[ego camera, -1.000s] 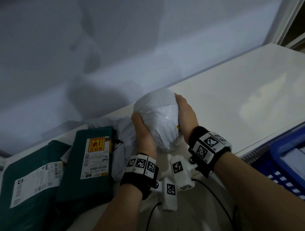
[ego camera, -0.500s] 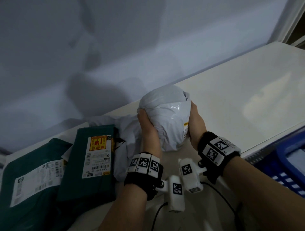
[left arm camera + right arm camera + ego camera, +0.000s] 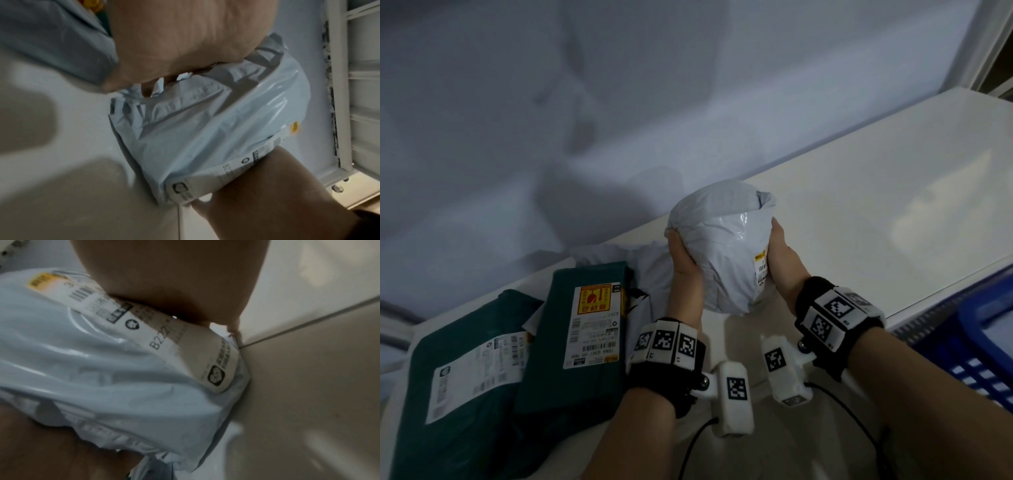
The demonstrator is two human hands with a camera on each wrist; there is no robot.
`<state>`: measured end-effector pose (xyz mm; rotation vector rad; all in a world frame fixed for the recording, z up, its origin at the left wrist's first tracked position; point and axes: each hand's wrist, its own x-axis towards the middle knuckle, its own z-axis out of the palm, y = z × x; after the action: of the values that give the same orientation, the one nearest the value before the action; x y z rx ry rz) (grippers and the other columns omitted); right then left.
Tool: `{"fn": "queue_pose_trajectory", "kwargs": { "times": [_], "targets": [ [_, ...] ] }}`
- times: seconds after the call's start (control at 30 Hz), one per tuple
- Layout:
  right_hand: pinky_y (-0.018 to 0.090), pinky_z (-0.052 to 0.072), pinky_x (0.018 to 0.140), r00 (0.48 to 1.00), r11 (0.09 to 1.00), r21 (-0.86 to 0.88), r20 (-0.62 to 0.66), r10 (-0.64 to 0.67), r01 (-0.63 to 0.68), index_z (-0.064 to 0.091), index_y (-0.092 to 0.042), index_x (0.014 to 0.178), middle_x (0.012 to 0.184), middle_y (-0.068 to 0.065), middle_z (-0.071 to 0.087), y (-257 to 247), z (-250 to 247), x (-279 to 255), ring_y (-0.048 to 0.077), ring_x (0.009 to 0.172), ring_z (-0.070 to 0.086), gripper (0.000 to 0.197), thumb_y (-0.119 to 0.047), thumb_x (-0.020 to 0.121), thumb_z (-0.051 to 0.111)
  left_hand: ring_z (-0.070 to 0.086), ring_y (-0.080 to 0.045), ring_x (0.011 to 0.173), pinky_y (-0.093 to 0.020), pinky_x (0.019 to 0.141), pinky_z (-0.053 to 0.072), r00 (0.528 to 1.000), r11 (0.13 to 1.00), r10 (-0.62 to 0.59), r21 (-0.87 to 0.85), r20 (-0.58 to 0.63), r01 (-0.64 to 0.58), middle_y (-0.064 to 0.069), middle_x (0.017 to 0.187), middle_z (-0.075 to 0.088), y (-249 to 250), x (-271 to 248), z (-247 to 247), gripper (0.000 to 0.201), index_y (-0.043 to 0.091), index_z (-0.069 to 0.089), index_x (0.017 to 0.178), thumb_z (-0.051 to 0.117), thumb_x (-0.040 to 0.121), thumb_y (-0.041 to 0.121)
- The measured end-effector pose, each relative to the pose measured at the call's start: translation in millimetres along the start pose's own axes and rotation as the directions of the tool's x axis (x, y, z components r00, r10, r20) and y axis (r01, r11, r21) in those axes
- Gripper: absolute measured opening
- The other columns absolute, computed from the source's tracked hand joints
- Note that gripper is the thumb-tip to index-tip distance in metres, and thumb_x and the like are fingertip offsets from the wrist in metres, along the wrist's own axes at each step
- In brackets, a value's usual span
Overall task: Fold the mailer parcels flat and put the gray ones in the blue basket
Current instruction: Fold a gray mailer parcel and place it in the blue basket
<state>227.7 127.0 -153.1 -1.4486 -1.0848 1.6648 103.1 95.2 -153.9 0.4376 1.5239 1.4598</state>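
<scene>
A bulging gray mailer parcel (image 3: 722, 246) with a white shipping label stands between both hands, just above the white table (image 3: 876, 205). My left hand (image 3: 683, 260) grips its left side and my right hand (image 3: 780, 253) grips its right side over the label. The left wrist view shows the gray parcel (image 3: 205, 129) with crumpled folds under my left palm. In the right wrist view the gray parcel (image 3: 102, 369) and its label fill the frame. The blue basket (image 3: 983, 346) sits at the right edge, below the table, with something pale inside.
Two dark green mailers (image 3: 582, 339) (image 3: 455, 377) with labels lie at the left of the table. Another gray mailer (image 3: 643, 270) lies flat behind my left hand. A wall runs along the table's far edge.
Both hands have carried the gray parcel slightly to the right and turned it, so its shipping label now faces up on the right side.
</scene>
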Motion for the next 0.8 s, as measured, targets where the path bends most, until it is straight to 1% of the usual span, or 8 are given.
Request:
{"fn": "queue_pose_trajectory", "kwargs": {
  "times": [0.17,0.27,0.37,0.5,0.6,0.67,0.73,0.8],
  "targets": [
    [0.043,0.023,0.119,1.0,1.0,0.0,0.01,-0.024,0.024,0.036,-0.031,0.148,0.153,0.002,0.039,2,1,4,0.023,0.14,0.036,0.06,-0.061,0.099,0.019,0.035,-0.02,0.142,-0.041,0.12,0.026,0.998,0.999,-0.051,0.013,-0.035,0.051,0.007,0.158,0.032,-8,0,-1,0.112,0.035,0.025,0.154,0.032,0.06,0.097],
    [0.042,0.025,0.118,0.999,0.999,0.026,-0.004,-0.036,0.036,0.039,-0.033,0.145,0.15,0.001,0.042,7,-1,6,0.022,0.137,0.039,0.055,-0.059,0.099,0.022,0.04,-0.024,0.137,-0.044,0.117,0.031,0.992,0.993,-0.114,-0.05,-0.06,0.111,0.004,0.154,0.038,-18,13,-2,0.136,0.036,0.029,0.153,0.041,0.032,0.096],
    [0.039,0.029,0.115,0.999,0.997,0.063,-0.008,-0.045,0.046,0.048,-0.038,0.129,0.135,-0.003,0.051,11,-4,8,0.018,0.126,0.047,0.039,-0.053,0.101,0.026,0.043,-0.023,0.135,-0.043,0.117,0.032,0.998,0.996,-0.061,-0.061,-0.026,0.059,0.003,0.154,0.041,-14,4,-1,0.128,0.033,0.031,0.153,0.044,0.041,0.094],
    [0.04,0.039,0.107,0.997,0.997,0.038,0.019,-0.068,0.068,0.057,-0.03,0.109,0.124,-0.008,0.059,10,-8,11,0.019,0.114,0.054,0.033,-0.047,0.1,0.03,0.043,-0.026,0.136,-0.043,0.117,0.032,0.999,0.997,-0.038,-0.068,0.009,0.038,-0.004,0.152,0.042,-2,-9,0,0.074,0.02,0.034,0.152,0.029,0.095,0.067],
    [0.047,0.047,0.1,0.997,0.997,0.03,0.022,-0.069,0.068,0.059,-0.019,0.118,0.119,-0.004,0.065,10,-10,12,0.022,0.114,0.059,0.043,-0.048,0.098,0.034,0.039,-0.026,0.138,-0.042,0.119,0.029,0.999,0.994,-0.001,-0.112,0.043,0.006,-0.003,0.154,0.038,-4,-7,-7,0.063,0.02,0.033,0.152,0.026,0.101,0.056],
    [0.032,0.055,0.077,0.995,0.993,0.08,0.053,-0.088,0.083,0.062,-0.025,0.109,0.098,-0.015,0.069,11,-12,12,0.008,0.092,0.065,0.037,-0.049,0.101,0.035,0.04,-0.023,0.138,-0.042,0.119,0.028,0.999,0.993,0.016,-0.117,0.05,-0.01,0.0,0.153,0.04,-4,-7,-11,0.061,0.02,0.035,0.15,0.027,0.101,0.055],
    [0.021,0.043,0.054,0.99,0.99,0.095,0.087,-0.108,0.1,0.055,-0.029,0.084,0.06,-0.021,0.06,7,-12,9,-0.001,0.054,0.055,0.032,-0.046,0.102,0.035,0.042,-0.024,0.137,-0.039,0.117,0.031,0.998,0.99,0.02,-0.137,0.059,-0.012,-0.002,0.152,0.042,-4,-5,-13,0.06,0.017,0.038,0.149,0.029,0.101,0.053],
    [0.021,0.039,0.055,0.981,0.988,0.078,0.133,-0.143,0.133,0.053,-0.022,0.084,0.059,-0.014,0.055,2,-9,5,0.006,0.054,0.047,0.027,-0.037,0.102,0.041,0.044,-0.023,0.134,-0.034,0.109,0.036,0.996,0.991,0.027,-0.13,0.08,-0.016,-0.001,0.148,0.045,-1,-7,-16,0.06,0.018,0.041,0.147,0.03,0.101,0.054]
  ]
}}
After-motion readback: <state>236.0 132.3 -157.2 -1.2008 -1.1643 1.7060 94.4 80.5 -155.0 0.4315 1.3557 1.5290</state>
